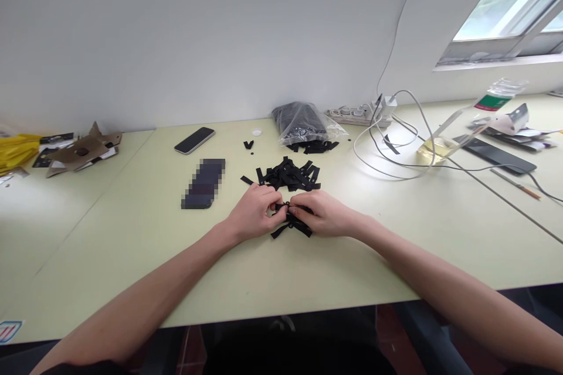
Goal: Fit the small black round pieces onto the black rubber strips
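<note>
At the centre of the frame, the left hand (pixel 253 212) and the right hand (pixel 323 214) come together on the pale green counter (pixel 109 258), fingers pinched narrowly around a black strip (pixel 285 206), with a few more strips (pixel 292 225) lying under and just below them. Just above the hands sits a loose heap of black strips (pixel 290 176), nearly touching the knuckles. Farther up, a clear plastic bag (pixel 299 123) filled with black pieces lies against a small spill of strips (pixel 312 146). To the left of the heap lie a phone (pixel 194 140) and a blurred dark rectangle (pixel 203 183). A power strip (pixel 358 117) with white cables (pixel 387 152) sits by the wall right of centre, while cardboard scraps (pixel 81 152) and a yellow bag (pixel 17 151) lie at upper left.
</note>
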